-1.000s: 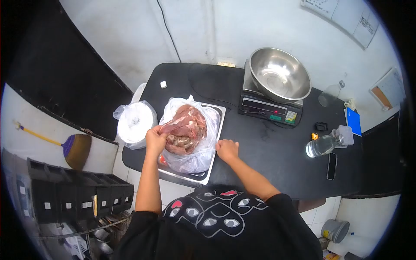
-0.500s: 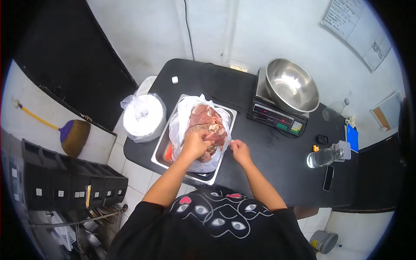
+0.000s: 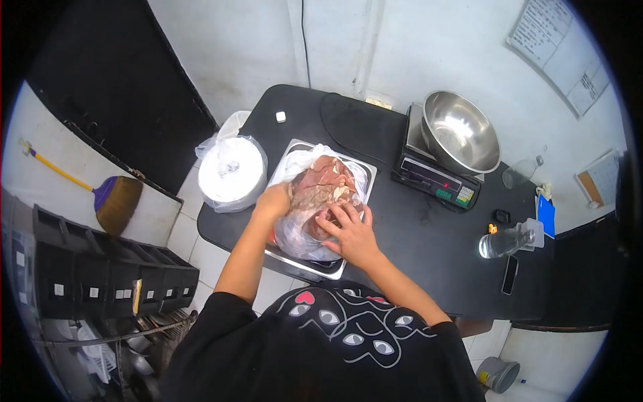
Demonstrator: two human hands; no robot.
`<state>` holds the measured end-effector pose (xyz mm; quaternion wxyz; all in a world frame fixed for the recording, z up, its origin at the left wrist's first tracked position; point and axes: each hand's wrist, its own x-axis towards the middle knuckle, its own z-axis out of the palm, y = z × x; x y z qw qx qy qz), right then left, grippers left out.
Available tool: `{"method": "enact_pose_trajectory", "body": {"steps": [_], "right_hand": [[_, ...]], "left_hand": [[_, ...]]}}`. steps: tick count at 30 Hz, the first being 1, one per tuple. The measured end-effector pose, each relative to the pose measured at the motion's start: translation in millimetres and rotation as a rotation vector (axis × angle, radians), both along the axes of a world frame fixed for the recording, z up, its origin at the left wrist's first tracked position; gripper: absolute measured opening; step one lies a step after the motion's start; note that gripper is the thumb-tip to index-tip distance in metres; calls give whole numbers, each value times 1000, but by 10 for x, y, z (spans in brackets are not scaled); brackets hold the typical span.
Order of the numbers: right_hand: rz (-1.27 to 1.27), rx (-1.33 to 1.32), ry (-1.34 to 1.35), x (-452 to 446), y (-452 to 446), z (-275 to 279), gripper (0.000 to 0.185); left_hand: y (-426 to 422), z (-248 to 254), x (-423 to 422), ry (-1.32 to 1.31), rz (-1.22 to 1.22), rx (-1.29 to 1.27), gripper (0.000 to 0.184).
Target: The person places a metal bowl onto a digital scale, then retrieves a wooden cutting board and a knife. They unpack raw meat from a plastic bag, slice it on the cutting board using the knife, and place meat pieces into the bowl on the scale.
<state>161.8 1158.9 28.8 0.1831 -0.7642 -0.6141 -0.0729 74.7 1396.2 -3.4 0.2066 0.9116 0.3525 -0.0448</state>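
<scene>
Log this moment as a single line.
left hand: blurred, at plastic bag | right hand: fingers spread on raw meat | meat: in bag, inside metal tray | steel bowl: on digital scale

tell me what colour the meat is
The meat is pinkish red with pale patches, best seen in the head view above the right hand.

Right hand (image 3: 353,236): moved onto meat (image 3: 326,175) | left hand (image 3: 274,200): shifted to bag (image 3: 295,236), seemingly

left hand (image 3: 275,199): blurred, fingertips unclear | wall sheet (image 3: 537,32): writing too small
</scene>
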Motion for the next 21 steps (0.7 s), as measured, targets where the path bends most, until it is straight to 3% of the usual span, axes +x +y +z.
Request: {"method": "enact_pose_trajectory", "body": {"steps": [5,8,10,11,15,16,21], "right_hand": [[-29,10,-116,12,57,-124,38],[-37,-20,-97,-28,59,-154,36],[31,148,-51,-5,44,-241,38],[-6,146,-80,-22,27,-250,38],[-43,126,-82,-92,1,-338,45],[-31,133,-48,-107,-2,-357,48],[-15,201,60,-131,-69,-390,56]], "left_hand": [[300,-227,-64,-58,72,-14,39],[124,-31,-45,-83,77,-59,34],[103,-75,-77,-172,22,-96,28],[-83,238,-81,-180,45,-211,28],[407,-770,-195,-363,-161,-142,29],[138,-291,-224,-288,-159,-150,28],[123,-247,-206,-300,-179,-241,27]]}}
